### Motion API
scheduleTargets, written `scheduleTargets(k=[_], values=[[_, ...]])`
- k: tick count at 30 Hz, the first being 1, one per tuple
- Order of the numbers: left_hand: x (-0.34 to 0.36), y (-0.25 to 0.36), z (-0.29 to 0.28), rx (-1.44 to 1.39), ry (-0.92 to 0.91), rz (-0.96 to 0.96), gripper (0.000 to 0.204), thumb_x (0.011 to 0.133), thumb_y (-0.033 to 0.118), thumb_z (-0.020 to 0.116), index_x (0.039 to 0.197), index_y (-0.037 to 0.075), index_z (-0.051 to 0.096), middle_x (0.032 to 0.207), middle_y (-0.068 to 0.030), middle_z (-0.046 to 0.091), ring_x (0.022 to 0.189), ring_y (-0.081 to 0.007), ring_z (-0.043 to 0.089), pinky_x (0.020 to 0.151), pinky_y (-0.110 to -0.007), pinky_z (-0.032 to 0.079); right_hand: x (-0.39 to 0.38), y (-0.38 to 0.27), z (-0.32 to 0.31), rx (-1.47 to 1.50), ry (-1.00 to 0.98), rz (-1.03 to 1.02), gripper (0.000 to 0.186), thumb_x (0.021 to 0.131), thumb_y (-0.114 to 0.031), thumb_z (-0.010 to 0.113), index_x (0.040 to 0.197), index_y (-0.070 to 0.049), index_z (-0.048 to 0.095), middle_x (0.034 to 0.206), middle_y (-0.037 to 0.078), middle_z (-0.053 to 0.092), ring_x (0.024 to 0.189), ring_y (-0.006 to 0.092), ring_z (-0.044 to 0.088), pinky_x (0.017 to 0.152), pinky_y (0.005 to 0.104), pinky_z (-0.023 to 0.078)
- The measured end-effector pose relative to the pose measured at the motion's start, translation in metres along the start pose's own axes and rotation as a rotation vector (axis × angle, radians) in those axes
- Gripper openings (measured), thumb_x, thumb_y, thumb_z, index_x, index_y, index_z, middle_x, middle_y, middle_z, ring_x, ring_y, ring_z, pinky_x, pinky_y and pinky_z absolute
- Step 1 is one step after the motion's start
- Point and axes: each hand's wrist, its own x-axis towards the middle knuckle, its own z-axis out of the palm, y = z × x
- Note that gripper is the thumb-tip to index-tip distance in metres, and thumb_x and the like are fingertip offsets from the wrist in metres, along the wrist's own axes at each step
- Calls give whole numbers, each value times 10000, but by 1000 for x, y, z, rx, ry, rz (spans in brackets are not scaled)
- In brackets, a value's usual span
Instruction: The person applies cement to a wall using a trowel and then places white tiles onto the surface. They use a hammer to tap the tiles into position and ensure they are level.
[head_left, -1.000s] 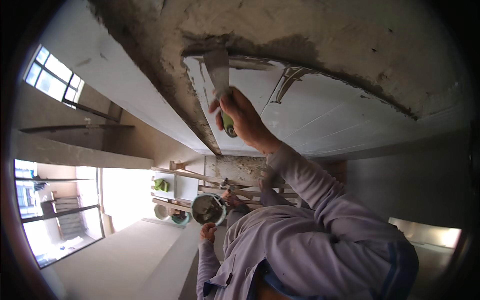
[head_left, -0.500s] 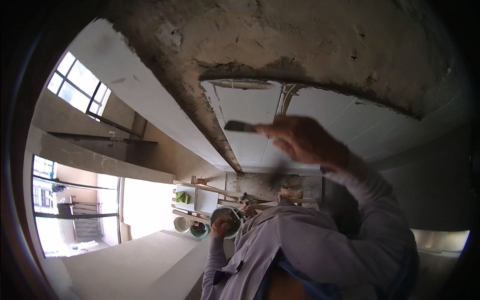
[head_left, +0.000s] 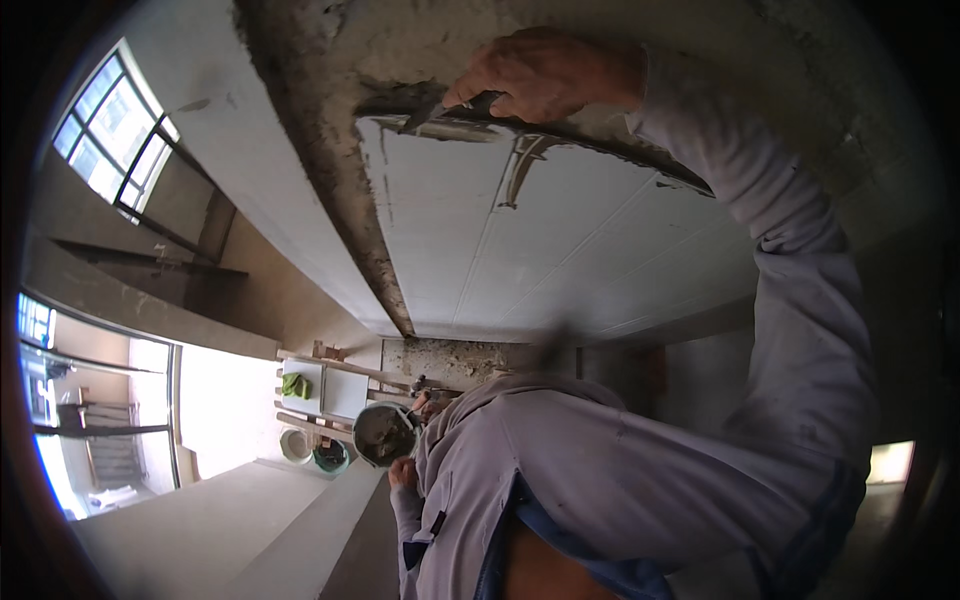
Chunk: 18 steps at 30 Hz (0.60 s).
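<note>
Flat metal trowel (head_left: 440,108), swung aside half a second ago, is now pressed into rough grey ceiling plaster (head_left: 330,180); right hand (head_left: 545,75) grip is clamped on it. Left hand (head_left: 403,473) grip is closed under round mortar pan (head_left: 383,433).

A barred window (head_left: 110,140), a green cloth (head_left: 295,385), 2 buckets (head_left: 318,452).

Wooden trestle bench (head_left: 335,367), far below, rough timber rails framing a pale board top. On the top: one crumpled green cloth (head_left: 295,385), near its left end; rest of the board too small to read. Floor (head_left: 215,400) beneath and beside it, brightly lit, pale. Standing on the floor just beside the bench: a white bucket (head_left: 297,446) and a dark green bucket (head_left: 331,458), touching or nearly so. Contents of both not discernible.
</note>
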Motion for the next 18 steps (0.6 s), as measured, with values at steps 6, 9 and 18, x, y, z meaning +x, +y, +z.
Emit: scheduleTargets(k=[6, 9, 18], values=[[-28, -130, 10, 192, -309, -174, 346, 811, 321, 541, 886, 24, 702, 792, -152, 690, 739, -274, 672, 669, -383, 534, -56, -14, -24, -131, -346, 244, 319, 861, -143, 639, 1178, -169, 637, 991, 79, 624, 857, 233, 633, 776, 395, 514], [-5, -143, 3, 161, -385, -104, 349, 816, 326, 534, 878, 26, 702, 777, -146, 689, 728, -268, 671, 658, -382, 532, -132, -12, -31, -152, -220, 184, 249, 851, -137, 629, 1100, -136, 632, 907, 72, 613, 799, 228, 622, 741, 406, 497], [63, 47, -7, -232, -131, 35, 251, 871, 240, 619, 977, 20, 678, 863, -96, 680, 790, -176, 613, 726, -312, 487, -154, -100, 79, 802, -295, 386, 467, 831, -77, 652, 1291, -82, 572, 1089, 166, 658, 997, 296, 641, 884, 381, 489]])
